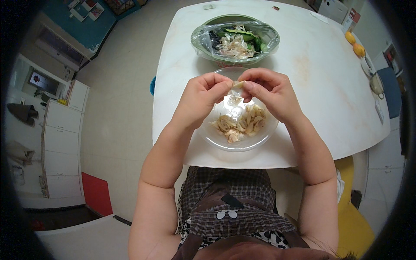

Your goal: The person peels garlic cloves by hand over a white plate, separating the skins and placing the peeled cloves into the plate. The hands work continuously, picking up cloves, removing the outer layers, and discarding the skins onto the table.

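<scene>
Between my fingertips is a pale garlic clove (239, 84), held above a clear bowl (239, 147). My left hand (204, 94) pinches its left end, where a bit of skin seems to hang. With thumb and forefinger, my right hand (271, 92) grips the other end. Several garlic cloves (253, 118) lie inside the clear bowl, towards its near side. A small heap of papery skin (234, 99) rests near the bowl's middle, below my fingers. Both hands partly cover the bowl's far rim.
Beyond the clear bowl stands a green basin (224, 20) lined with a clear plastic bag (203, 40), holding garlic skins (237, 45) and green peelings. Yellow-orange fruits (358, 50) and a small pot (376, 85) sit along the right edge of the white table (331, 97). A yellow chair (349, 208) is at right.
</scene>
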`<state>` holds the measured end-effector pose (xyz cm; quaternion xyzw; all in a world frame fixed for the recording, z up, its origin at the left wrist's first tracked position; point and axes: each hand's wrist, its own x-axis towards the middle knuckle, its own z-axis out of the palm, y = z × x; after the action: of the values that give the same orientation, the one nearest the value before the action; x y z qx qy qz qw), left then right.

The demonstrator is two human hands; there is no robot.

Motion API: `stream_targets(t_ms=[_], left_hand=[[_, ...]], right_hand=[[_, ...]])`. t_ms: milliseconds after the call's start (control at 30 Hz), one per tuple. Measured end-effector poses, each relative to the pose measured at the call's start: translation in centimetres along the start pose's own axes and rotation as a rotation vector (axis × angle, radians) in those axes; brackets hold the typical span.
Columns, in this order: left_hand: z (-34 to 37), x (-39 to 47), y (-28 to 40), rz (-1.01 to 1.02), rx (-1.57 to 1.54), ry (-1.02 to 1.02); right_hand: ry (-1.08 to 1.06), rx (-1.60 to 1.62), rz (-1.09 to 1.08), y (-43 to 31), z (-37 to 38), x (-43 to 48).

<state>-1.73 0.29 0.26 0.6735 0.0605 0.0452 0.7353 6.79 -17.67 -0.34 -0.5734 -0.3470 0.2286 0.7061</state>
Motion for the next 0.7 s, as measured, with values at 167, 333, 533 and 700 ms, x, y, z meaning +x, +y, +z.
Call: stream_targets(t_ms=[167,333,533,700], left_hand=[[0.9,0.0,-0.5,0.104,0.094,0.087],[1.4,-0.3,-0.4,0.124,0.078,0.063],[0.4,0.2,-0.4,-0.052,-0.239,-0.092],[0.9,0.0,-0.3,0.047,-0.158,-0.077]], right_hand=[[0.023,0.037,0.024,-0.1,0.4,0.1],[0.023,0.068,0.029,0.1,0.0,0.1],[-0.011,0.075,0.065,-0.3,0.0,0.1],[0.002,0.055,0.123,-0.5,0.2,0.1]])
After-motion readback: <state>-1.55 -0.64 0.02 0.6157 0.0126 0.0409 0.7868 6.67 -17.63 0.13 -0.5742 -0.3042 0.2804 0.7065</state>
